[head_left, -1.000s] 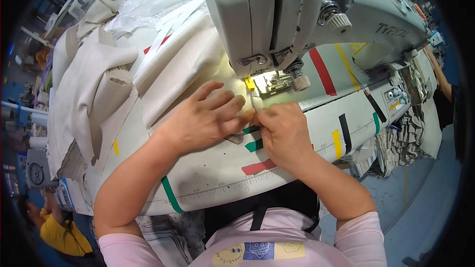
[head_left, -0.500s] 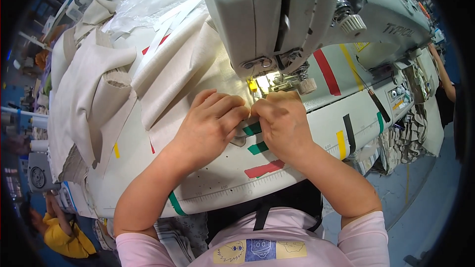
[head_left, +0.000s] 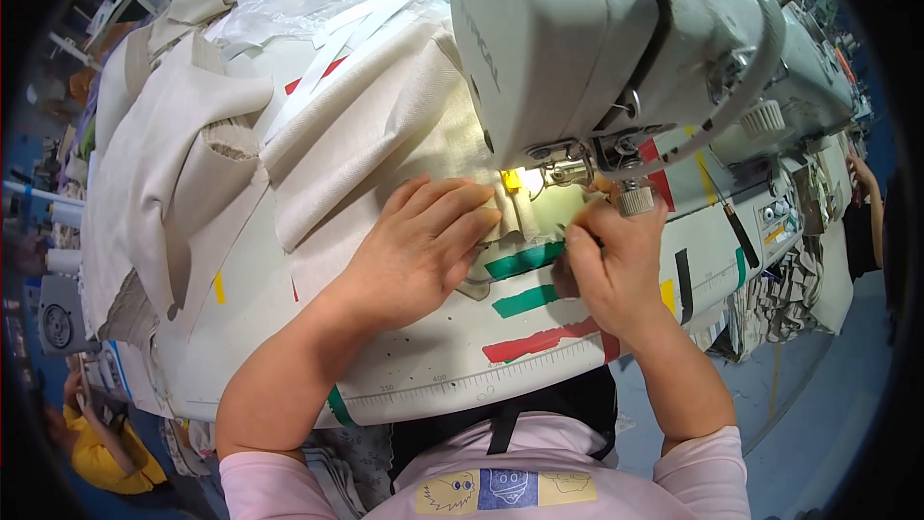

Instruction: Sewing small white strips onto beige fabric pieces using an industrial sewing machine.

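Observation:
A sewing machine [head_left: 568,48] stands over the table, its lit needle area and yellow guide [head_left: 510,180] just beyond my hands. Beige fabric [head_left: 375,125] spreads from there to the left, with a folded edge near the needle. My left hand [head_left: 414,255] is closed on the fabric's near edge, fingers bent and pressed together. To the right of the presser foot, my right hand [head_left: 621,255] has its fingers curled in. A small dark bit shows at its fingertips, but what it holds is too hidden to name. A gap of bare table lies between the hands.
More beige fabric [head_left: 173,173] is heaped at the left, with clear plastic [head_left: 308,0] behind it. Coloured tape strips [head_left: 525,303] mark the tabletop. A dark-handled tool [head_left: 736,231] lies at the right. A person in yellow [head_left: 120,453] is at the lower left.
My right hand has moved right, away from my left, which stays near the fabric edge. The machine appears shifted right in view, showing more of the needle area.

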Demonstrator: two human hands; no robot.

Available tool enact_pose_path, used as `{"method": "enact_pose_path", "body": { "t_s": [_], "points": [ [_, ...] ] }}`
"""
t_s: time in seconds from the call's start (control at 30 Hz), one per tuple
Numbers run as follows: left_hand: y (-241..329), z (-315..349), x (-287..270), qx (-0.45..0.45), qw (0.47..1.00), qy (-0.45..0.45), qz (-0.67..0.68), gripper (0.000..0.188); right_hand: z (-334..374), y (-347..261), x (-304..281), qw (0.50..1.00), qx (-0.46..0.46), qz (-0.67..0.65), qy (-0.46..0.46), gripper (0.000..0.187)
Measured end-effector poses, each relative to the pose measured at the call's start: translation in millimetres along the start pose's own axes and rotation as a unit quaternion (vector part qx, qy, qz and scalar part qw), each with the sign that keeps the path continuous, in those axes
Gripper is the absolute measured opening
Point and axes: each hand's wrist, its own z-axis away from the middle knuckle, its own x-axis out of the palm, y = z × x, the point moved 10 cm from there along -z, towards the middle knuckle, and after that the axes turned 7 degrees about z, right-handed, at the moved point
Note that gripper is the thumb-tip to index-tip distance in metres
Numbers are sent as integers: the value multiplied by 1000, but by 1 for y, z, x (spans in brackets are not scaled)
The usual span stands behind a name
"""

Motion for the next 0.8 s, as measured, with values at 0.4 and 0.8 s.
{"method": "enact_pose_path", "body": {
  "t_s": [0.4, 0.8],
  "points": [
    [7, -5, 5, 27, 1000, -7, -8, 33, -10, -25, 19, 997, -26, 53, 41, 34],
    [11, -4, 2, 44, 999, -1, 8, 34, -7, -51, 12, 985, -97, 103, 96, 19]
  ]
}}
